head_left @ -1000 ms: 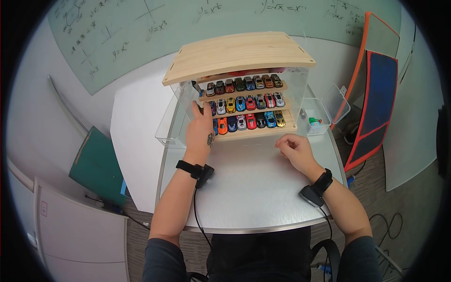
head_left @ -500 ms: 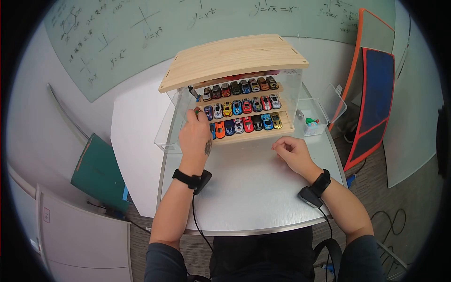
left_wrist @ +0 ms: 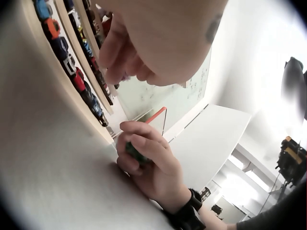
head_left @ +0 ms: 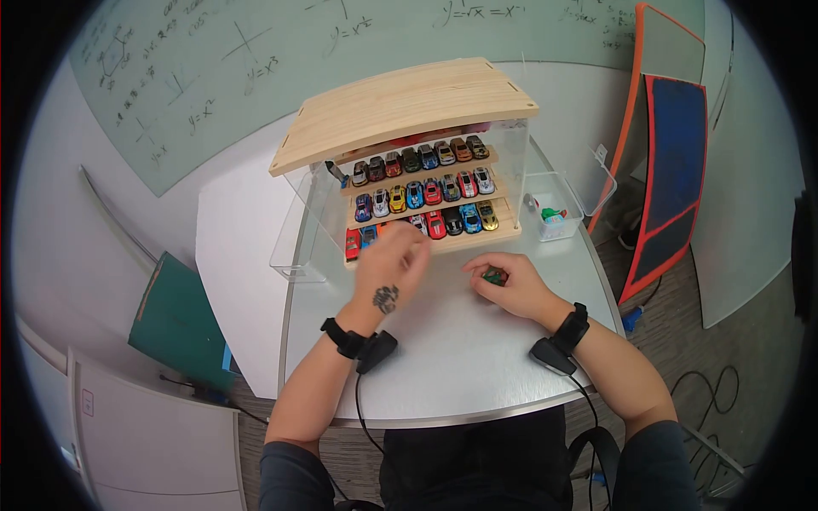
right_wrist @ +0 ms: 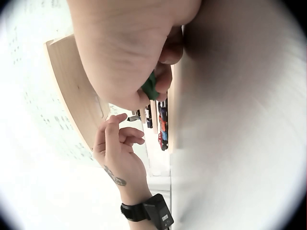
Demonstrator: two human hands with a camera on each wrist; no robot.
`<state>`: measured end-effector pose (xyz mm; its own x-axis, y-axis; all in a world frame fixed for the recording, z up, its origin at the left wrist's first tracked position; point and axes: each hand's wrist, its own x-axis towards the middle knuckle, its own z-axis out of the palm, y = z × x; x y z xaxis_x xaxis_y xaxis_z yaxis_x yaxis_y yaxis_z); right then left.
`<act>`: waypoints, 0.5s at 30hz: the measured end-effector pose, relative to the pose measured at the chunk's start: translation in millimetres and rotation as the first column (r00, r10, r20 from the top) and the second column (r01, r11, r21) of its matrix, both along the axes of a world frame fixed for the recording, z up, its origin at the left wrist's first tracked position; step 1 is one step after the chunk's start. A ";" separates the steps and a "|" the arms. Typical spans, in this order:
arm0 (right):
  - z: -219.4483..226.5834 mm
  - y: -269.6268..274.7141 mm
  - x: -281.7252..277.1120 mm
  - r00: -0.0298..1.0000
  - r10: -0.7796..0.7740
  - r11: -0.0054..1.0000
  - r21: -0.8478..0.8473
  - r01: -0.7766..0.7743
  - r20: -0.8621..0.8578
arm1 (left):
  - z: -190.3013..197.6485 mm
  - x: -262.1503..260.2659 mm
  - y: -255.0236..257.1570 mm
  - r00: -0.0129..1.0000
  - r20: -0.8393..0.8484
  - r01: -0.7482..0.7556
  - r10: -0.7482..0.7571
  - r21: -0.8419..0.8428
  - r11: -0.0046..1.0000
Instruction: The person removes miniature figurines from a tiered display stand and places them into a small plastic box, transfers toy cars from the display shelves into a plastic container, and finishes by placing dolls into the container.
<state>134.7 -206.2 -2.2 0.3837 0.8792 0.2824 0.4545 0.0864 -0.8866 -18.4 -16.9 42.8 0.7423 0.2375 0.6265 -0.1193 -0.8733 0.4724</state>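
Observation:
A clear display case (head_left: 520,162) with a wooden lid (head_left: 405,106) stands at the back of the table, and three wooden shelves inside it carry rows of toy cars (head_left: 423,192). My left hand (head_left: 394,266) hovers just in front of the bottom shelf with its fingers loosely curled and holding nothing; the right wrist view shows the left hand (right_wrist: 116,146) the same way. My right hand (head_left: 509,288) rests on the table to the right and pinches a small green toy car (head_left: 492,275), whose green car (left_wrist: 134,152) body also shows between the fingertips (right_wrist: 151,88).
The case's clear door (head_left: 294,238) hangs open at the left, past the table edge. A small clear box (head_left: 554,209) with a green item and an open lid sits right of the case. The grey tabletop (head_left: 443,358) spreads toward me. A whiteboard fills the wall behind.
My left hand has pulled back from the left end of the shelves toward the table's middle. My right hand has shifted slightly left, and a green car now shows in it.

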 end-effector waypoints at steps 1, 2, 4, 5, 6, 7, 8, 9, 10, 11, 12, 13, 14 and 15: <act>3.5 0.0 -0.8 0.994 -0.026 0.999 -0.024 0.024 -0.105 | 4.9 0.3 5.8 0.992 0.000 -0.125 0.125 0.020 0.992; 0.4 0.8 0.0 0.993 -0.029 0.999 -0.021 0.027 -0.110 | 11.1 2.0 10.1 0.993 -0.005 -0.122 0.122 0.023 0.992; -7.3 2.7 3.3 0.995 -0.045 0.998 0.041 0.049 -0.094 | 25.2 9.8 19.6 0.943 0.018 -0.333 0.334 0.123 0.935; -7.0 2.0 4.1 0.994 -0.046 0.998 0.041 0.050 -0.097 | 28.3 16.6 29.0 0.943 0.014 -0.331 0.332 0.124 0.935; -6.0 1.8 4.0 0.995 -0.043 0.999 0.023 0.045 -0.086 | 30.0 24.2 41.1 0.908 0.095 -0.419 0.409 0.235 0.877; -5.7 2.2 3.3 0.997 -0.037 0.999 0.006 0.038 -0.075 | 35.8 30.4 50.4 0.863 0.183 -0.505 0.471 0.336 0.795; -5.8 3.0 2.9 0.996 -0.035 0.999 0.008 0.035 -0.078 | 44.5 36.5 59.5 0.862 0.181 -0.506 0.473 0.339 0.793; -5.9 3.3 3.0 0.996 -0.038 0.999 0.002 0.038 -0.084 | 56.6 42.9 65.4 0.824 0.011 -0.541 0.567 0.315 0.780; -5.7 2.9 3.7 0.995 -0.043 0.999 -0.005 0.043 -0.088 | 66.2 48.6 71.1 0.757 -0.161 -0.576 0.634 0.296 0.762; -5.5 3.0 5.1 0.995 -0.046 0.999 -0.001 0.046 -0.087 | 72.1 52.9 78.8 0.759 -0.157 -0.574 0.632 0.297 0.763; -6.6 3.1 5.3 0.995 -0.047 0.999 0.014 0.048 -0.090 | 75.2 55.8 87.5 0.738 -0.225 -0.522 0.636 0.408 0.750; -7.4 2.7 5.0 0.994 -0.048 0.998 0.028 0.051 -0.094 | 75.9 58.3 95.5 0.708 -0.292 -0.455 0.644 0.510 0.730; -7.1 2.3 5.0 0.994 -0.052 0.998 0.030 0.056 -0.098 | 72.5 61.2 104.3 0.710 -0.293 -0.449 0.641 0.513 0.732; -6.6 2.4 5.3 0.993 -0.048 0.998 0.026 0.051 -0.109 | 70.0 63.7 108.9 0.699 -0.264 -0.468 0.664 0.533 0.705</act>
